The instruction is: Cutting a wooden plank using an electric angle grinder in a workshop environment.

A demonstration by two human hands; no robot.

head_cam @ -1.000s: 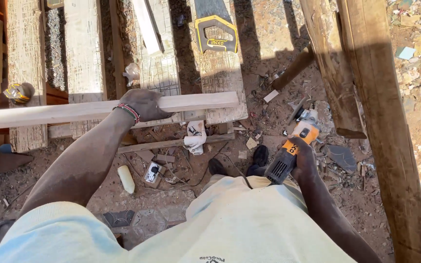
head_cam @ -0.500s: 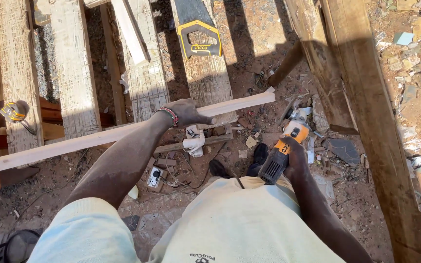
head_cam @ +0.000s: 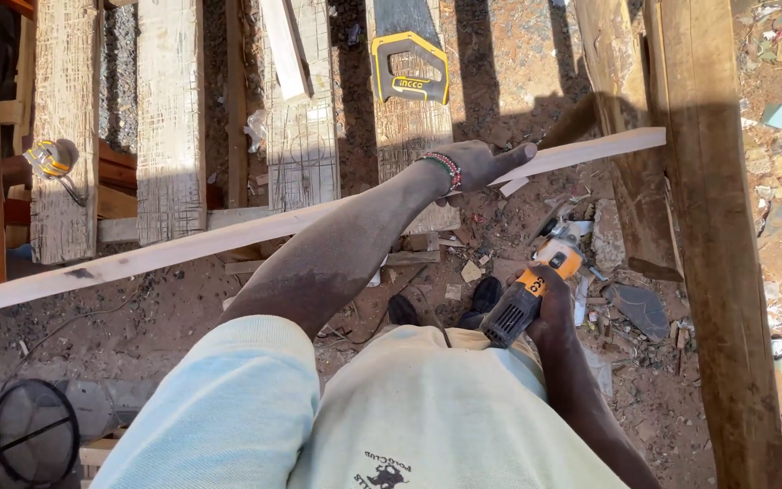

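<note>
Across the middle of the head view: one long pale wooden strip (head_cam: 228, 240), running from the lower left edge up to the right, its far end crossing a heavy upright timber (head_cam: 717, 272) at the right.

Left hand (head_cam: 477, 165): laid on the strip near its right end, fingers (head_cam: 518, 152) closed around it, thumb side toward the camera; a beaded bracelet (head_cam: 441, 169) sits at the wrist.

Right hand (head_cam: 554, 308): below the strip and apart from it, fingers clamped on an orange and black power tool (head_cam: 527, 294), the tool's head pointing up toward the strip without touching it.

Beneath the strip: weathered grey planks (head_cam: 169, 118) set side by side with gaps between, forming a rough tabletop. On one plank, a handsaw with a yellow and black handle (head_cam: 409, 65). On another, a short pale offcut (head_cam: 284, 45). On the leftmost plank, a yellow tape measure (head_cam: 47, 158).

Ground: bare earth strewn with wood chips and scraps (head_cam: 472, 272), litter at the far right. Dark shoes (head_cam: 481, 299) show below. Strong sunlight, hard shadows, outdoor work site. Round wire-framed object (head_cam: 24, 435) at lower left.
</note>
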